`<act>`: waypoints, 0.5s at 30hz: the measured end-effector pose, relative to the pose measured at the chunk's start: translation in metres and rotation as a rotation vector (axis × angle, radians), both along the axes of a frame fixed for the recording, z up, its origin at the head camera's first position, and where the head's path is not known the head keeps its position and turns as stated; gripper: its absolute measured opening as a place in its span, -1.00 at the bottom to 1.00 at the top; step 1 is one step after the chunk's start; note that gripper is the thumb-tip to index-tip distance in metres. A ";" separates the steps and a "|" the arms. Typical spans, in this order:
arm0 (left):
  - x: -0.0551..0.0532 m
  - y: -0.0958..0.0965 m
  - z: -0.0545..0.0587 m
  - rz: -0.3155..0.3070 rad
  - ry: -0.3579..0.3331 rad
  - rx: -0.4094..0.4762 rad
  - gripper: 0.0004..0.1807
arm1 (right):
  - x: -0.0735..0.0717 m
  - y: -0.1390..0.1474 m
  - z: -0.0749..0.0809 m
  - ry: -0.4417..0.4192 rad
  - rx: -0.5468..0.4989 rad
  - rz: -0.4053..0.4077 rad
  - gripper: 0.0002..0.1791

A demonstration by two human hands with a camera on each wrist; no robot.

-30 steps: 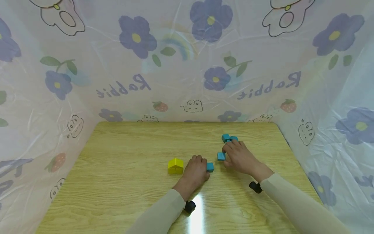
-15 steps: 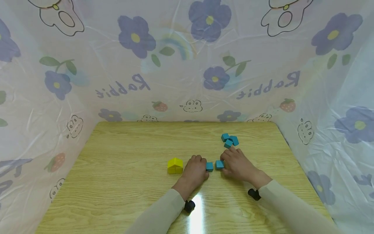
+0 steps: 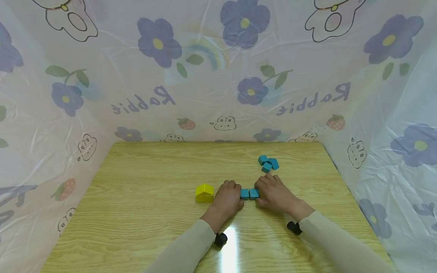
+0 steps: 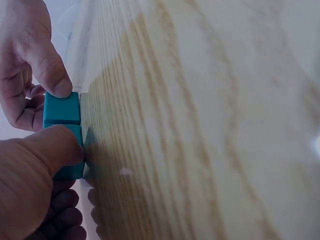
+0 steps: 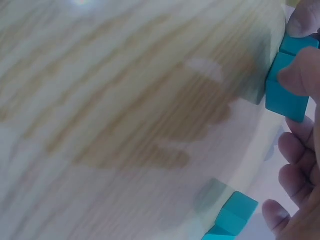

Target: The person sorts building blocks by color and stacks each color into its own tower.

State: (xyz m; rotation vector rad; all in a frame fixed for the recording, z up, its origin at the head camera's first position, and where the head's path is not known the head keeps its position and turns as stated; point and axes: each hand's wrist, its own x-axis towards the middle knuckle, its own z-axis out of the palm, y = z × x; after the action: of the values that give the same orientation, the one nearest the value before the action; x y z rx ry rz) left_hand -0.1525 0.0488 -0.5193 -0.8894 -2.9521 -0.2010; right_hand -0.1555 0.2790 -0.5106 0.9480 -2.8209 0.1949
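Two blue blocks lie side by side on the wooden table [image 3: 143,227], between my hands. My left hand [image 3: 226,201] pinches the left blue block [image 3: 244,194], its thumb across the near face in the left wrist view. With thumb and fingers, my right hand [image 3: 275,192] grips the right blue block [image 3: 253,194]. In the left wrist view the right-hand block [image 4: 62,109] sits close against the left one [image 4: 70,172], a thin seam between them. Left of my left hand stands a small house shape of yellow blocks [image 3: 204,193], a peaked piece on top.
Several more blue blocks [image 3: 267,167] lie in a loose group beyond my right hand. A printed curtain [image 3: 205,87] with flowers and rabbits walls in the back and sides of the table. Black wrist cameras [image 3: 221,239] hang at both cuffs.
My right hand has brought its blue block nearer and leftward, up to the one in my left hand. The left hand has stayed in place. The far blue blocks are now uncovered.
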 end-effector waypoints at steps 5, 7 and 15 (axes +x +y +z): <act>0.000 0.000 0.001 -0.004 0.018 0.000 -0.66 | 0.000 -0.002 0.000 0.000 0.007 -0.007 -0.68; 0.001 0.000 0.001 -0.004 0.020 0.004 -0.66 | 0.000 -0.002 0.001 -0.001 0.007 -0.008 -0.67; 0.001 0.000 0.001 0.000 0.010 0.015 -0.64 | -0.001 -0.002 -0.001 0.003 0.017 0.002 -0.67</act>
State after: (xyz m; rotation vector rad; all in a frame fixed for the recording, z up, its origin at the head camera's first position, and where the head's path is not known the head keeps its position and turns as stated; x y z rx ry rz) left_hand -0.1517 0.0488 -0.5178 -0.8856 -2.9371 -0.2182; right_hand -0.1563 0.2774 -0.5112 0.9535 -2.8236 0.1705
